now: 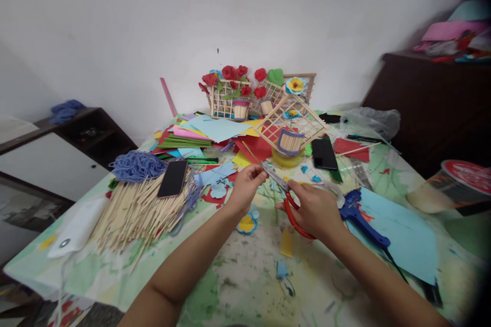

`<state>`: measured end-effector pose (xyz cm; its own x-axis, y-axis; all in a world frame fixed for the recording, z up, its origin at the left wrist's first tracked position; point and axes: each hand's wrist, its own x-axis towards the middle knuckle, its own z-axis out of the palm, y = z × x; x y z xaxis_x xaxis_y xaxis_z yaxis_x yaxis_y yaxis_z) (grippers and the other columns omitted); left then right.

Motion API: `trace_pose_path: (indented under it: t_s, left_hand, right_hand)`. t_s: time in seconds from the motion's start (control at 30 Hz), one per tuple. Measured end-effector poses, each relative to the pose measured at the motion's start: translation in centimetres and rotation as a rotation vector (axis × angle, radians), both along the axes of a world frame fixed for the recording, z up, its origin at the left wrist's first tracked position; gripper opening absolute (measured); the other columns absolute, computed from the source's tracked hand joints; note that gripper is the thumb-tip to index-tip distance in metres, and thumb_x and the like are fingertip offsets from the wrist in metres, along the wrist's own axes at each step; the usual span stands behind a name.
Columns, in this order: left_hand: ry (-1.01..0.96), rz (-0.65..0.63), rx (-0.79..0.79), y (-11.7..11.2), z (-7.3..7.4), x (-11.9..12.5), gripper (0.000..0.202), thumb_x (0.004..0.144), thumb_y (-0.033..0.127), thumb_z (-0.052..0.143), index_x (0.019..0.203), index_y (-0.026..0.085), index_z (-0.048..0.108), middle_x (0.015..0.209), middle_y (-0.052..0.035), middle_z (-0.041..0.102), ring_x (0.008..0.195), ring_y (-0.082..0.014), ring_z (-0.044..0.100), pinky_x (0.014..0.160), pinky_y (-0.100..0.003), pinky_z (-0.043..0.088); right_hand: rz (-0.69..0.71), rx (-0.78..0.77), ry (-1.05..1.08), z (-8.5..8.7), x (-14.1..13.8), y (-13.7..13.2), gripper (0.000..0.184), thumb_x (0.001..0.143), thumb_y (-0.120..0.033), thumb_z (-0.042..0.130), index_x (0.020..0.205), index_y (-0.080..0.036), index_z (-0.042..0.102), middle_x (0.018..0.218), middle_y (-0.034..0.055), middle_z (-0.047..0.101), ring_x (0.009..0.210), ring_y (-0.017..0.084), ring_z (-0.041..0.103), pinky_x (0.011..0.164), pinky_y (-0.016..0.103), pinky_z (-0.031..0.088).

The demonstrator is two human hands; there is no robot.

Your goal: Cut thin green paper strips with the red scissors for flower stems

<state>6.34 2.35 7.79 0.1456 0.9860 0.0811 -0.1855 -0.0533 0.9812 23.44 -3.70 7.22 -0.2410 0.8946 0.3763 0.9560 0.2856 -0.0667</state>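
My right hand [315, 209] grips red-handled scissors [286, 195], whose metal blades point up and left toward my left hand. My left hand [246, 186] is pinched shut at the blade tips, holding something too small to make out. Both hands hover over the paint-stained table [245, 276], just in front of a yellow and blue paper flower [246, 223]. A small yellow paper piece [286, 243] lies below the scissors.
A pile of wooden sticks [134, 212] with a black phone [173, 178] on top lies left, beside blue yarn [137, 165]. Coloured paper sheets [199, 133], stick lattices with paper flowers [245, 94], a second phone [324, 154], a blue glue gun [360, 214] and light blue paper [402, 237] surround the hands.
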Motion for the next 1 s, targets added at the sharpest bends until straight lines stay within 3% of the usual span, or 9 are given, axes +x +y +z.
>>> trace_pose_path:
  t_s: [0.47, 0.67, 0.8, 1.0]
  left_hand:
    - [-0.016, -0.045, -0.043, 0.1, 0.2, -0.2, 0.025, 0.07, 0.036, 0.068, 0.071, 0.014, 0.058, 0.064, 0.0013, 0.052, 0.057, -0.0074, 0.042, 0.058, -0.022, 0.033]
    - [-0.096, -0.033, -0.115, 0.0, 0.4, -0.3, 0.025, 0.068, 0.035, 0.071, 0.073, 0.014, 0.058, 0.069, -0.0002, 0.055, 0.059, -0.0068, 0.044, 0.057, -0.021, 0.034]
    - [-0.11, -0.059, -0.131, -0.3, 0.6, -0.2, 0.024, 0.067, 0.035, 0.071, 0.072, 0.014, 0.059, 0.067, 0.0002, 0.055, 0.058, -0.0065, 0.044, 0.057, -0.021, 0.033]
    - [-0.101, -0.096, -0.153, -0.5, 0.7, 0.1, 0.023, 0.066, 0.033, 0.071, 0.07, 0.014, 0.059, 0.065, 0.0005, 0.054, 0.057, -0.0064, 0.045, 0.058, -0.021, 0.034]
  right_hand:
    - [-0.023, 0.001, 0.075, -0.2, 0.1, 0.1, 0.036, 0.081, -0.045, 0.05, 0.103, -0.019, 0.06, 0.075, 0.0054, 0.068, 0.064, 0.019, 0.061, 0.053, 0.027, 0.022]
    - [-0.237, -0.143, 0.166, 0.1, 0.6, 0.9, 0.04, 0.082, -0.053, 0.047, 0.106, -0.023, 0.059, 0.067, 0.0033, 0.068, 0.062, 0.023, 0.063, 0.052, 0.026, 0.025]
    - [-0.376, -0.192, 0.084, -0.8, 1.1, 1.7, 0.049, 0.081, -0.054, 0.047, 0.115, -0.02, 0.056, 0.076, 0.0102, 0.071, 0.067, 0.027, 0.065, 0.054, 0.029, 0.028]
    - [-0.369, -0.237, 0.048, -2.7, 1.9, 2.8, 0.044, 0.084, -0.043, 0.046, 0.117, -0.014, 0.054, 0.083, 0.0132, 0.07, 0.069, 0.025, 0.065, 0.056, 0.029, 0.032]
